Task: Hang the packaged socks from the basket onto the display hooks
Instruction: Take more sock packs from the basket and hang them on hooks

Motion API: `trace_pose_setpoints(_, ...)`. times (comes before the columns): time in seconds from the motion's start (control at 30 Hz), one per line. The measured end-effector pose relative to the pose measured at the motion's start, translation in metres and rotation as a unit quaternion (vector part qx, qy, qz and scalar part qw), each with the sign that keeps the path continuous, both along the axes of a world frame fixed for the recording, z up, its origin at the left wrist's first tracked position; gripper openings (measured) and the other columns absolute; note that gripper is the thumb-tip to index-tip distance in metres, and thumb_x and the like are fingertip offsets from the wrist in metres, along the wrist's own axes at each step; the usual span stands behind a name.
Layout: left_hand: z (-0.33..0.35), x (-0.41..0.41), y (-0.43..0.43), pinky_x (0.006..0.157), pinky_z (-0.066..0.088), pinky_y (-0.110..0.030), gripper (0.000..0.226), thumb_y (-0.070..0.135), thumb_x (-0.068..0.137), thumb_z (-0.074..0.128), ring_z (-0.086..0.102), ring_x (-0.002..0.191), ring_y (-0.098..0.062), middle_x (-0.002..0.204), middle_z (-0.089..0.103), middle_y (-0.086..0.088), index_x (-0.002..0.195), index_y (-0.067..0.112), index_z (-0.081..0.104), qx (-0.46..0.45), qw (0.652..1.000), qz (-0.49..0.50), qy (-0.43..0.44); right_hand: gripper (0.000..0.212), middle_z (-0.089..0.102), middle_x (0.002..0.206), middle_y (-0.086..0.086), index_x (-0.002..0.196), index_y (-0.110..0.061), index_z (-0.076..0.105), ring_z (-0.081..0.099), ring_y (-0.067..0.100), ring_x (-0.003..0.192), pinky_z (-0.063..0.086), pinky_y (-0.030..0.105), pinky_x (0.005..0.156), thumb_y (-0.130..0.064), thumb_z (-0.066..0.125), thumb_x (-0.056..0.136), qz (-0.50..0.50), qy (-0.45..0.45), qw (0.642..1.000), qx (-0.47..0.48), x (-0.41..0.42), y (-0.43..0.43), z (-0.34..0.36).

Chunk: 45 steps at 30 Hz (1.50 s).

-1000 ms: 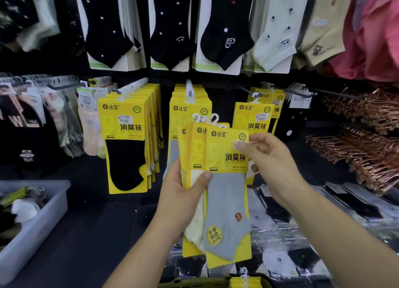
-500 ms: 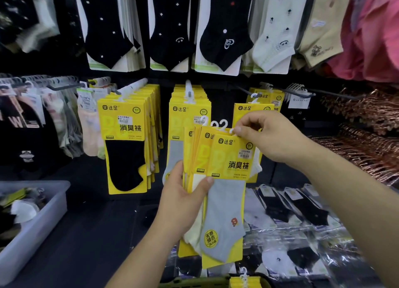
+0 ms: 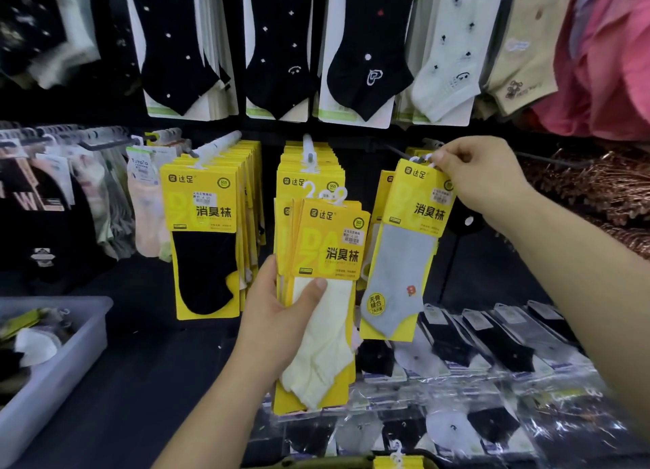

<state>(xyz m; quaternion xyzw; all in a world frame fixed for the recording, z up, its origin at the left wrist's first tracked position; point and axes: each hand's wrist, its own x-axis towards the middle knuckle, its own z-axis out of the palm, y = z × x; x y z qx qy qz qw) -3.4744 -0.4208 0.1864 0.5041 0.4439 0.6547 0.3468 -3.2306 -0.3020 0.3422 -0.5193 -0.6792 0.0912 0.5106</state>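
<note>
Background: dark display wall (image 3: 269,173) fitted with hooks. The upper row holds black spotted socks (image 3: 176,46) on white cards, with pale ones to their right and a pink garment (image 3: 605,64) in the corner. On the lower row, one hook carries a thick stack of yellow packs, black sock in front (image 3: 204,243). A second full stack (image 3: 309,173) hangs just beside it. The left hand (image 3: 281,321) grips a fanned bundle of yellow packs (image 3: 330,257), cream sock facing out, thumb pressed across the front and fingers behind. The bundle is upright in front of the middle stack, its white hanger loops free at the top. The right hand (image 3: 482,176) pinches the top corner of a single grey sock pack (image 3: 404,257), which hangs slightly tilted. Its white loop (image 3: 420,159) is at the tip of a thin dark hook (image 3: 397,152). Cannot tell whether the loop is threaded on. More yellow packs sit behind it on that hook. Containers: a grey plastic bin (image 3: 70,356) at lower left holds a loose jumble, including one yellow-green pack (image 3: 24,322) and something white (image 3: 35,345); the rest is too dark to identify. At the bottom edge is the olive rim of the basket (image 3: 316,461), with one yellow pack (image 3: 397,463) and its white loop showing inside. Socks in clear bags (image 3: 492,356) lie in rows on the shelf below the right hand. Copper-coloured hangers (image 3: 598,187) are bunched at far right.
</note>
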Motion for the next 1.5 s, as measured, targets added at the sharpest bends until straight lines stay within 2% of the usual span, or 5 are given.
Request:
trace_pose_setpoints(0.27, 0.001, 0.004, 0.001, 0.068, 0.059, -0.015, 0.027, 0.012, 0.099, 0.073, 0.078, 0.093, -0.002, 0.104, 0.081, 0.017, 0.118, 0.029, 0.067, -0.006, 0.999, -0.021, -0.03, 0.02, 0.063, 0.074, -0.008, 0.086, -0.018, 0.072, 0.05, 0.001, 0.059, 0.033, 0.011, 0.048, -0.021, 0.058, 0.099, -0.007, -0.076, 0.997, 0.016, -0.009, 0.01, -0.004)
trace_pose_setpoints(0.47, 0.001, 0.006, 0.0, 0.071, 0.061, -0.019, 0.028, 0.013, 0.098, 0.074, 0.079, 0.097, -0.009, 0.107, 0.082, 0.012, 0.118, 0.032, 0.069, -0.017, 0.997, -0.039, -0.063, 0.009, 0.062, 0.079, -0.013, 0.09, -0.024, 0.065, 0.055, 0.009, 0.072, 0.04, 0.025, 0.064, -0.02, 0.057, 0.091, -0.086, -0.033, 0.991, 0.099, -0.009, -0.016, -0.019)
trace_pose_setpoints(0.67, 0.002, 0.011, 0.0, 0.077, 0.064, -0.026, 0.029, 0.013, 0.097, 0.074, 0.08, 0.102, -0.014, 0.11, 0.082, 0.006, 0.121, 0.028, 0.068, -0.019, 0.995, -0.064, -0.08, 0.045, 0.067, 0.07, 0.003, 0.073, -0.019, 0.068, 0.048, 0.003, 0.051, 0.04, 0.023, 0.052, -0.064, 0.067, 0.08, 0.081, -0.037, 0.99, -0.108, -0.038, -0.06, -0.05)
trace_pose_setpoints(0.87, 0.004, 0.016, -0.002, 0.084, 0.066, -0.035, 0.047, 0.031, 0.078, 0.081, 0.079, 0.107, -0.021, 0.115, 0.082, 0.001, 0.122, 0.024, 0.067, 0.001, 0.991, -0.091, -0.096, 0.047, 0.066, 0.074, 0.019, 0.088, 0.007, 0.066, 0.055, 0.011, 0.059, 0.044, 0.02, 0.054, -0.04, 0.075, 0.086, 0.146, 0.107, 0.968, -0.173, -0.053, -0.068, -0.076)
trace_pose_setpoints(1.5, 0.004, 0.006, 0.001, 0.078, 0.063, -0.024, 0.021, 0.015, 0.103, 0.064, 0.078, 0.107, -0.014, 0.116, 0.082, 0.005, 0.121, 0.024, 0.072, -0.01, 0.992, -0.052, -0.111, 0.017, 0.078, 0.094, 0.004, 0.096, -0.015, 0.075, 0.074, 0.013, 0.077, 0.055, 0.022, 0.057, -0.021, 0.06, 0.1, 0.07, 0.388, 0.91, -0.125, -0.002, -0.038, -0.076)
